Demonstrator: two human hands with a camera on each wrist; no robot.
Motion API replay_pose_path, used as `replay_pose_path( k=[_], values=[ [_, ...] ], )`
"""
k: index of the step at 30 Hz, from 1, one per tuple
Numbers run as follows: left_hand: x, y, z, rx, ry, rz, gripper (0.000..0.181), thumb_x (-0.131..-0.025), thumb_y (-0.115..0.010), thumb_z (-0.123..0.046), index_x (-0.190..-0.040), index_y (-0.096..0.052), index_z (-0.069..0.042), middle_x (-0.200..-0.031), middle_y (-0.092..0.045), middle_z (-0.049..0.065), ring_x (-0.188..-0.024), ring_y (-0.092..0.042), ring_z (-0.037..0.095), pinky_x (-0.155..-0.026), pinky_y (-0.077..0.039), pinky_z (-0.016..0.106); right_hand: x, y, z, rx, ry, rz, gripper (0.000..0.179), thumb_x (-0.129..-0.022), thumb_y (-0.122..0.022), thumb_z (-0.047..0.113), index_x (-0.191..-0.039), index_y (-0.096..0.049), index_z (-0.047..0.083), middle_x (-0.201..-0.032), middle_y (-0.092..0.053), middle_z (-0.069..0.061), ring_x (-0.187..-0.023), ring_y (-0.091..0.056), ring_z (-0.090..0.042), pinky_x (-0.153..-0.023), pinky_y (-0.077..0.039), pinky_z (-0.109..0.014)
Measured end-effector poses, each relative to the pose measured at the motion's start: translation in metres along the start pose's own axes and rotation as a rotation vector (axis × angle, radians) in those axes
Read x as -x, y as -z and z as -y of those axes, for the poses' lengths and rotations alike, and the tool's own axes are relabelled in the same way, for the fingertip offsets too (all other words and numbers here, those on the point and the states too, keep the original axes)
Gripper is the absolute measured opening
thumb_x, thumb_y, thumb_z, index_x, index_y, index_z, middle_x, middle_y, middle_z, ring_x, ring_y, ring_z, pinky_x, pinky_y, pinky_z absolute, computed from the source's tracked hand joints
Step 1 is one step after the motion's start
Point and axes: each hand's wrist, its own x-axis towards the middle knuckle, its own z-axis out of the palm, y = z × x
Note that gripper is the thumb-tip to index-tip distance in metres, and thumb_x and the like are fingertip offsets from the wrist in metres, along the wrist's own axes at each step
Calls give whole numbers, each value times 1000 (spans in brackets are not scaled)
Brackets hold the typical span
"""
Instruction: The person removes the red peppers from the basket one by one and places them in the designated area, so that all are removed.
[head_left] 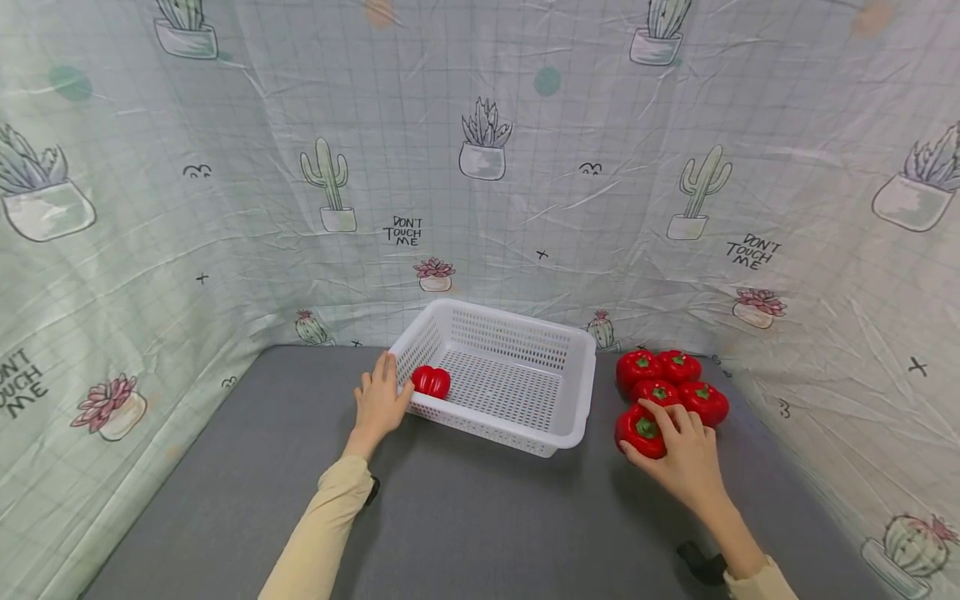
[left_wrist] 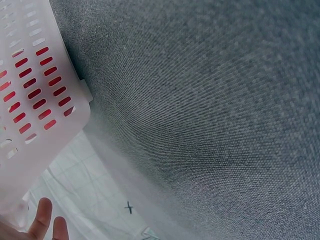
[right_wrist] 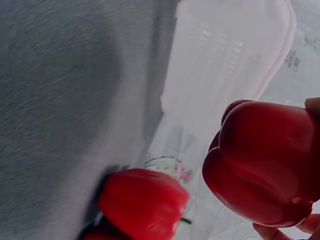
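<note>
My left hand [head_left: 380, 406] rests at the front left corner of a white plastic basket [head_left: 480, 432], its fingers along the left rim and the thumb at the front rim. Two straight fingertips [left_wrist: 44, 220] show beside the perforated wall in the left wrist view. Inside the basket, near that corner, lies one red bell pepper [head_left: 431, 382]. On the right, my right hand [head_left: 686, 454] grips another red bell pepper [head_left: 640, 432] with its green stem up. The right wrist view shows this held bell pepper [right_wrist: 270, 160] raised above the table.
Several red bell peppers [head_left: 703, 403] sit clustered behind the right hand, to the right of the basket. A grey cloth [head_left: 480, 525] covers the table. Pale fabric printed with cacti [head_left: 525, 208] hangs around the back and sides.
</note>
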Motion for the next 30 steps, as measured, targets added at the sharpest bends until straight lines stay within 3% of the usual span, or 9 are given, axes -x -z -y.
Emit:
replay_pose_path(
  k=[15,30],
  values=[
    [3,-1,0,-2,0,5,61,-88,-44,-30,-138,-28,1,-144,-26,18,-105,-37,41,-77,-32,55,17,-4,-24,113,-78,42,64,-60,-76,34,-115,-51,13,-90,-50,-16,-82,-40,-36,-65,-29,-51],
    [2,2,-2,-10,-5,-3,60,-88,-43,-30,-137,-29,2,-144,-26,18,-103,-39,41,-75,-33,54,19,-12,-40,190,-82,23,65,-64,-73,35,-116,-49,6,-91,-48,-23,-77,-38,-41,-59,-26,-52]
  ],
)
